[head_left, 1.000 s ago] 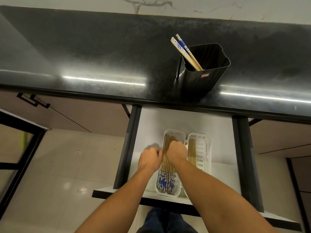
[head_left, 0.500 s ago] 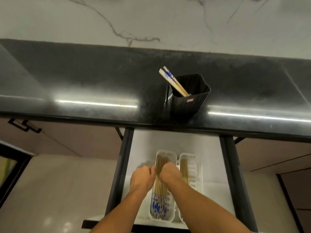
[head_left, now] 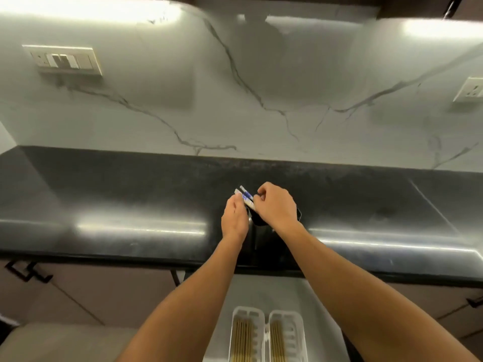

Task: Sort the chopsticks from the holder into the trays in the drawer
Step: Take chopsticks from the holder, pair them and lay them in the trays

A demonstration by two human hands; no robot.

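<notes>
The thin chopsticks [head_left: 245, 199], blue and white on top, stick out of the black holder [head_left: 258, 221]. Your right hand [head_left: 275, 206] pinches them with curled fingers. Your left hand [head_left: 234, 218] touches them with straight fingers. The white ribbed trays [head_left: 248, 308] lie well in front of the holder.

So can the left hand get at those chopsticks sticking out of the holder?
Probably yes. The left hand is right beside the chopsticks, its fingers straight, nothing between. The right hand covers the holder but leaves their tips free.
</notes>
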